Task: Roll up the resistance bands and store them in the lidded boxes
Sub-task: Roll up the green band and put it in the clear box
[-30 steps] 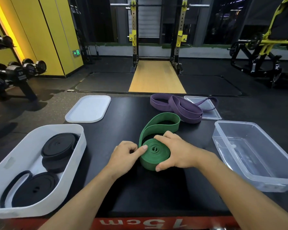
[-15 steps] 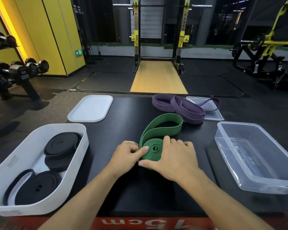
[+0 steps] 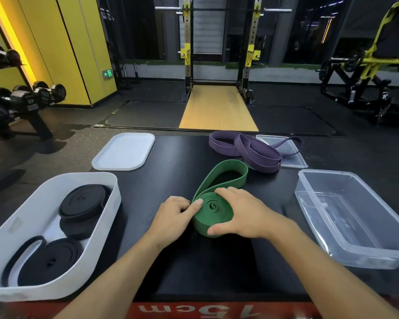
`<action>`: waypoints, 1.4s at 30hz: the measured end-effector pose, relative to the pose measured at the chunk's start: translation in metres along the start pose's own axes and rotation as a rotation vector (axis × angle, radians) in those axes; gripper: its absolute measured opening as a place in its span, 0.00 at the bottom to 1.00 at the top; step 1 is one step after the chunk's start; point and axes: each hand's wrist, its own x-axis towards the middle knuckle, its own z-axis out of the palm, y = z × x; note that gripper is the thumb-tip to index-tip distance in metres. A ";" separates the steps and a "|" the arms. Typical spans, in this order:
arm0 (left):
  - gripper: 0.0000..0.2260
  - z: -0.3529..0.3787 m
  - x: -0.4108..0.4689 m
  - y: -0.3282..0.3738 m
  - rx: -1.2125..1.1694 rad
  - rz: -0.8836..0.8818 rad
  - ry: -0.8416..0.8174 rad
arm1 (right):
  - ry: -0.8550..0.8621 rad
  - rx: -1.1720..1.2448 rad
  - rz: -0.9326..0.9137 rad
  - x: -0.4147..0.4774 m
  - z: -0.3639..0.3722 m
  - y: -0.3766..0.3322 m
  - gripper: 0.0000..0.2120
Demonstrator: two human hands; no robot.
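Right hand [image 3: 244,215] slid off green band coil [image 3: 213,207], edge [image 3: 148,311] reads 15cm

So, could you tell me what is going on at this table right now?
A person is rolling up a green resistance band on the black table. The right hand wraps around the coil while the left hand grips its left edge, thumb on top. The band's far part lies as a loose loop. Rolled black bands sit in the white box; a purple band lies unrolled, partly over a clear lid. The clear box stands open.
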 end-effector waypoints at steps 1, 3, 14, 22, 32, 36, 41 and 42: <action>0.37 0.000 -0.001 0.001 -0.008 0.007 0.003 | -0.064 0.061 -0.025 0.002 -0.005 0.005 0.52; 0.35 -0.002 -0.002 0.002 -0.035 0.027 0.001 | -0.188 0.178 -0.054 0.006 -0.012 0.013 0.52; 0.33 -0.002 -0.002 0.001 -0.024 0.035 0.011 | 0.021 -0.223 0.310 -0.022 -0.006 -0.041 0.59; 0.33 -0.001 -0.003 0.001 -0.046 -0.002 -0.011 | 0.181 -0.367 0.328 -0.012 0.020 -0.050 0.52; 0.16 -0.002 -0.009 0.013 -0.072 -0.079 0.103 | 0.022 -0.058 0.096 0.000 0.002 -0.008 0.40; 0.13 -0.003 -0.011 0.015 -0.135 -0.096 0.072 | -0.173 0.100 0.060 0.008 -0.012 0.005 0.54; 0.18 -0.003 -0.008 0.011 -0.092 -0.060 0.048 | -0.089 -0.019 0.136 -0.007 0.003 -0.016 0.61; 0.19 -0.003 -0.007 0.011 -0.089 -0.055 0.050 | -0.044 -0.066 0.178 -0.010 0.009 -0.024 0.63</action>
